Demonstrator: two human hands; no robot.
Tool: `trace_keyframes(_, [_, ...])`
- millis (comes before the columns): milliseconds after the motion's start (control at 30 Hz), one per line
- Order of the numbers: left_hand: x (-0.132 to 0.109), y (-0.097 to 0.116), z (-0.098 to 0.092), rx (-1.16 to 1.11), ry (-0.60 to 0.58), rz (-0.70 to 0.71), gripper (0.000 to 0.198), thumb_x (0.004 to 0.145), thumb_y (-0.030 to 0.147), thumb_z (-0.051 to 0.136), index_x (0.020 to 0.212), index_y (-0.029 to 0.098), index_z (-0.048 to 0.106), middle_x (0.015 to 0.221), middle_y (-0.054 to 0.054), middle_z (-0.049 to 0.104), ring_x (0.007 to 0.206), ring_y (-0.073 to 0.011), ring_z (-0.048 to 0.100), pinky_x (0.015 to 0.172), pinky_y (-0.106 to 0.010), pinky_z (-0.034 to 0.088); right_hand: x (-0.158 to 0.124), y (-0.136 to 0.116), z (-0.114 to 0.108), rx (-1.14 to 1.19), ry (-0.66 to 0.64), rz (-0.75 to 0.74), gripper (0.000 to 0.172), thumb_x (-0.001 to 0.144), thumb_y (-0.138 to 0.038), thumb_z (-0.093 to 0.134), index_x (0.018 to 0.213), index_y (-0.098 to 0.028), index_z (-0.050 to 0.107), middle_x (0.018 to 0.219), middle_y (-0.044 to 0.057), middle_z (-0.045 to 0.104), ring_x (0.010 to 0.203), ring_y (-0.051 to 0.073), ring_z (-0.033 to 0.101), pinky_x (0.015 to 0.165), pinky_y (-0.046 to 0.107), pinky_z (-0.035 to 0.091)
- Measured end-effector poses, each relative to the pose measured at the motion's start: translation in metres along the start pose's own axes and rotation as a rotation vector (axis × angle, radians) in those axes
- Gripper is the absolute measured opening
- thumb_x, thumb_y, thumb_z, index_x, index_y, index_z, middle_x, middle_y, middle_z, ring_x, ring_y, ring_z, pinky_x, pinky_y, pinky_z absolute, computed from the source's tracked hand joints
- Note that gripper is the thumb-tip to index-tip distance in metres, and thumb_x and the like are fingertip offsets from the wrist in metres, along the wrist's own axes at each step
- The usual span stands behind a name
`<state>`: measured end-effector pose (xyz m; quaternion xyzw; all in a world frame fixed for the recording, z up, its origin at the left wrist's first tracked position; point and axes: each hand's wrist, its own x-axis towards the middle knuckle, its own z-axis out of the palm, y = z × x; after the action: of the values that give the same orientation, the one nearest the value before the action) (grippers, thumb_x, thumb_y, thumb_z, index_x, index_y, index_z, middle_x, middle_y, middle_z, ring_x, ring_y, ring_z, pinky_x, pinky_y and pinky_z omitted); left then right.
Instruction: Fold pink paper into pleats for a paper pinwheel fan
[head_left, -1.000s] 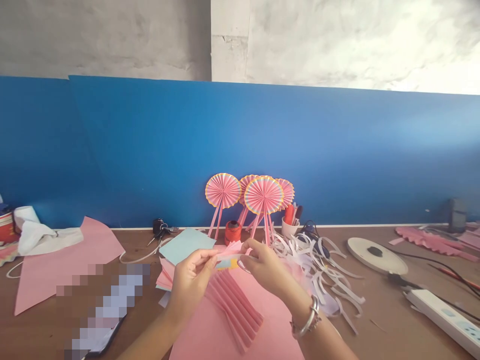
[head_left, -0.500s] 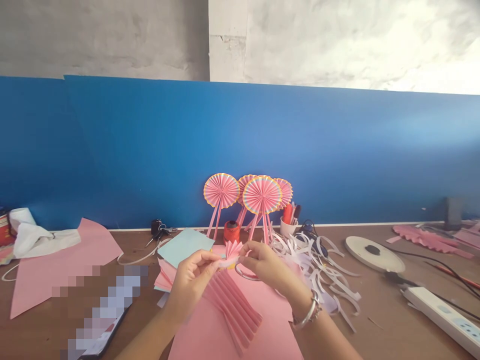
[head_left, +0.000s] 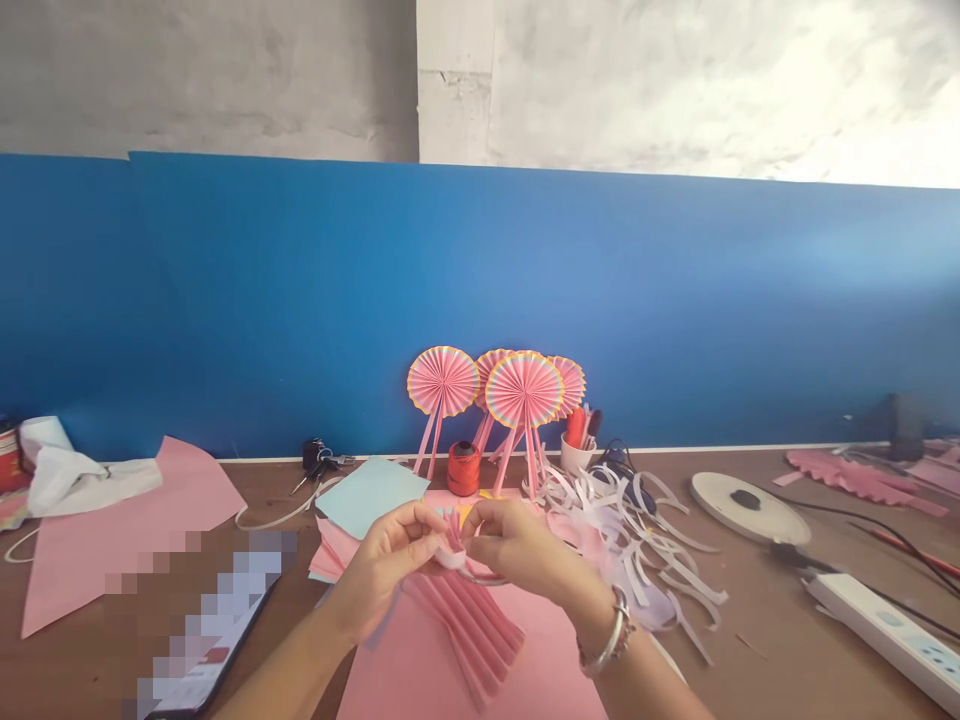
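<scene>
A pleated pink paper lies under my hands, its folds spreading toward me over a flat pink sheet. Above it a thin whitish strip curls between my fingertips, in front of the folded far end of the pleats. My left hand is closed in a pinch on the strip's left part. My right hand is also closed, thumb and fingers at the strip's other side; its fingertips are partly hidden. The edge of a pale ring shows below the right hand.
Several round pink paper fans stand at the blue partition. Near them are a red thread spool and a white cup. Loose paper strips lie right; a power strip and a phone flank the work area.
Both hands have come slightly lower and closer together. The strip, stretched between them before, is now bent into a curl. The red spool is now fully visible.
</scene>
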<state>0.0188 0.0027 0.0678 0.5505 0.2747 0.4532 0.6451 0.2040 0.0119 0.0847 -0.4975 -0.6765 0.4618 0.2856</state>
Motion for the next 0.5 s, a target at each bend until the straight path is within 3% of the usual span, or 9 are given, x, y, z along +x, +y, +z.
trace_keyframes(100, [0.001,0.003,-0.001,-0.047,0.083,0.027,0.033,0.081,0.036,0.064,0.11,0.022,0.057,0.08,-0.002,0.066,0.079,-0.0173,0.064,0.072,-0.029,0.051,-0.001,-0.003,0.0,0.061,-0.007,-0.014,0.003,0.071,-0.019,0.055,0.072,-0.017,0.057,0.054,-0.006,0.044,0.047,0.007,0.037,0.043,0.017,0.026])
trace_keyframes(167, [0.002,0.007,-0.001,-0.046,0.226,0.095,0.05,0.081,0.036,0.063,0.127,0.028,0.045,0.106,-0.005,0.065,0.085,-0.0175,0.064,0.078,-0.032,0.052,0.0,-0.004,-0.001,0.112,0.059,-0.023,0.006,0.073,-0.022,0.055,0.07,-0.017,0.056,0.053,-0.006,0.044,0.048,0.007,0.036,0.044,0.018,0.025])
trace_keyframes(267, [0.004,0.011,-0.002,-0.033,0.392,0.189,0.071,0.079,0.036,0.066,0.139,0.037,0.028,0.146,-0.007,0.036,0.103,-0.0205,0.061,0.09,-0.036,0.049,0.004,-0.005,-0.003,0.226,0.187,-0.037,0.011,0.075,-0.026,0.055,0.07,-0.017,0.054,0.052,-0.005,0.045,0.049,0.008,0.038,0.046,0.019,0.026])
trace_keyframes(367, [0.005,0.005,-0.004,0.061,0.357,0.205,0.08,0.073,0.038,0.071,0.142,0.033,0.029,0.151,-0.009,0.026,0.129,-0.0303,0.041,0.097,-0.041,0.044,0.005,-0.006,-0.001,0.276,0.278,-0.034,0.016,0.076,-0.031,0.055,0.069,-0.017,0.053,0.053,-0.005,0.045,0.05,0.008,0.04,0.046,0.019,0.026])
trace_keyframes(433, [0.004,-0.004,-0.002,0.174,0.286,0.206,0.083,0.066,0.037,0.076,0.139,0.028,0.038,0.148,-0.01,0.033,0.136,-0.0322,0.028,0.103,-0.043,0.038,0.004,-0.008,0.003,0.279,0.296,-0.023,0.016,0.075,-0.033,0.055,0.071,-0.018,0.053,0.053,-0.005,0.045,0.05,0.009,0.04,0.044,0.019,0.026])
trace_keyframes(500, [0.003,-0.014,0.003,0.231,0.257,0.201,0.081,0.065,0.035,0.078,0.137,0.027,0.042,0.143,-0.01,0.042,0.136,-0.0319,0.028,0.106,-0.044,0.034,0.003,-0.009,0.008,0.286,0.287,-0.027,0.016,0.075,-0.033,0.055,0.072,-0.018,0.052,0.053,-0.005,0.045,0.049,0.008,0.039,0.043,0.018,0.027])
